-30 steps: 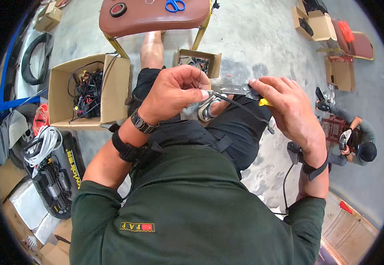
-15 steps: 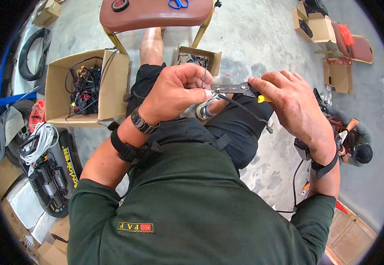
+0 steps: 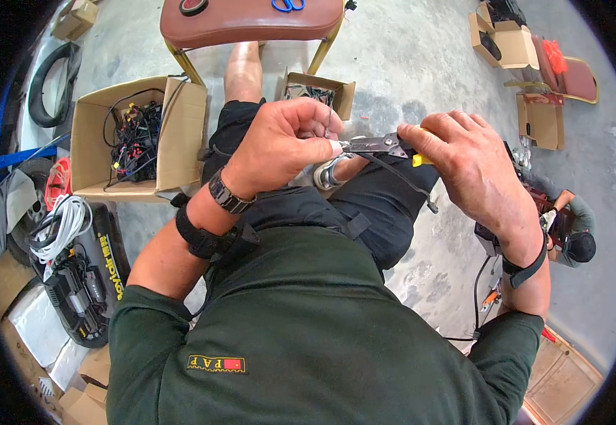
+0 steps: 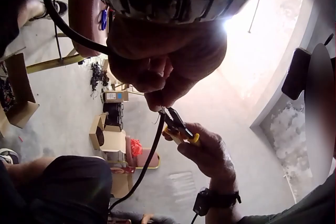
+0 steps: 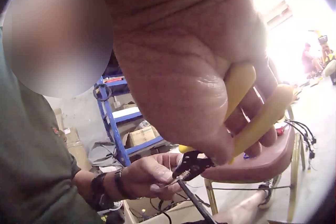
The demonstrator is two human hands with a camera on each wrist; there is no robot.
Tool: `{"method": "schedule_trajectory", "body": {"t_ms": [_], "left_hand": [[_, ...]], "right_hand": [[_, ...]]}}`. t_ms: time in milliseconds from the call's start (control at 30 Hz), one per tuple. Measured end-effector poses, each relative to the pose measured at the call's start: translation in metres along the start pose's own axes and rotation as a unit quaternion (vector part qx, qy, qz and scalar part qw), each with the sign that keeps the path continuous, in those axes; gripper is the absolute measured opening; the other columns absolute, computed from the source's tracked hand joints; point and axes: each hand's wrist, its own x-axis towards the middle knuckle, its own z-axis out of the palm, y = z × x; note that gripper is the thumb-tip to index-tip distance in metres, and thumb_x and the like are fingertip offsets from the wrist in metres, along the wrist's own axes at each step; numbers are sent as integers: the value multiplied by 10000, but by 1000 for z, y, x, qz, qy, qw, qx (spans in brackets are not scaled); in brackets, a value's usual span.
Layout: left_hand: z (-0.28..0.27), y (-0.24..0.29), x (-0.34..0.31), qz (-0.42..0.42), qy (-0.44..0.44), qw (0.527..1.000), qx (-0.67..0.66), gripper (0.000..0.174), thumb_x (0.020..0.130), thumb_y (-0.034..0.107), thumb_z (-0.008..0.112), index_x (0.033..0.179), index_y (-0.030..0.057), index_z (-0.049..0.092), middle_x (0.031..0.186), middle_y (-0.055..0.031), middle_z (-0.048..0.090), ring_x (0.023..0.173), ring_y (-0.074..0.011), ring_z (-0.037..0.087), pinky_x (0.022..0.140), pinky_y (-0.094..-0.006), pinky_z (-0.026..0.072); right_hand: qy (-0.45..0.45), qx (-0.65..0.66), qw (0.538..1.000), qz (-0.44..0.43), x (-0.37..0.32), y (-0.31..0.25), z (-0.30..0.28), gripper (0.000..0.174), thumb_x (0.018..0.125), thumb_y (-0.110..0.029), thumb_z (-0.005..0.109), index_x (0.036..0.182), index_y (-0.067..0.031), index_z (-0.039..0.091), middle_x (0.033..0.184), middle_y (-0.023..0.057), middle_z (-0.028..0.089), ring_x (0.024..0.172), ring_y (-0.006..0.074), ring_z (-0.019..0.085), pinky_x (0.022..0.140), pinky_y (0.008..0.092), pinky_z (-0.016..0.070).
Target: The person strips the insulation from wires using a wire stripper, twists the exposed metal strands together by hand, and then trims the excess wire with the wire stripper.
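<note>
My left hand (image 3: 272,145) pinches the end of a black cable (image 3: 409,183) between thumb and fingertips in the head view. A thin bare wire (image 3: 331,120) stands up from those fingers. My right hand (image 3: 471,173) grips wire strippers (image 3: 379,144) by their yellow handles (image 5: 262,121). The strippers' dark metal nose reaches to the left thumb tip, right at the cable end. In the left wrist view, the notched jaws lie at the pinched wire and the black cable hangs down below them.
A carton (image 3: 184,142) of tangled wires stands on the left, with a smaller carton (image 3: 343,103) of scraps ahead. Tape (image 3: 193,7) and blue scissors (image 3: 288,5) lie on a brown chair seat (image 3: 251,28). Another person (image 3: 574,227) sits at the right.
The right forearm has swung outward to the right. The strippers' nose has tilted slightly and stays at the left fingertips. The left hand keeps its pinch on the cable end.
</note>
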Motion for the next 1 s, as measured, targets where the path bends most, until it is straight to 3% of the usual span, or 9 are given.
{"method": "schedule_trajectory", "body": {"t_ms": [467, 567, 867, 1000], "left_hand": [[1, -2, -1, 15, -2, 1000, 17, 134, 793, 1, 693, 916, -10, 643, 780, 39, 573, 703, -13, 520, 618, -172, 434], [-1, -11, 1, 33, 1, 999, 11, 209, 779, 52, 748, 964, 19, 657, 793, 35, 617, 612, -12, 517, 504, -165, 379], [-1, -12, 1, 36, 2, 999, 12, 211, 782, 48, 748, 969, 19, 655, 801, 28, 633, 604, -15, 519, 492, -169, 380], [1, -3, -1, 7, 2, 1000, 6, 118, 786, 1, 702, 890, 0, 646, 799, 35, 577, 707, -15, 517, 623, -172, 440]], "right_hand": [[2, -3, 1000, 3, -3, -1, 4, 440, 810, -83, 574, 1248, -132, 582, 980, 72, 602, 969, 249, 580, 841, 371, 438], [-6, 0, 1000, 7, -3, -2, 3, 441, 813, -86, 576, 1252, -132, 579, 986, 70, 602, 975, 249, 578, 844, 373, 439], [-2, -11, 1000, 11, -3, -4, 0, 447, 809, -82, 583, 1252, -136, 576, 989, 67, 603, 977, 249, 578, 838, 375, 441], [-2, -1, 1000, 11, -3, -4, 1, 451, 800, -75, 592, 1246, -137, 581, 993, 68, 612, 974, 252, 581, 836, 372, 444]]}}
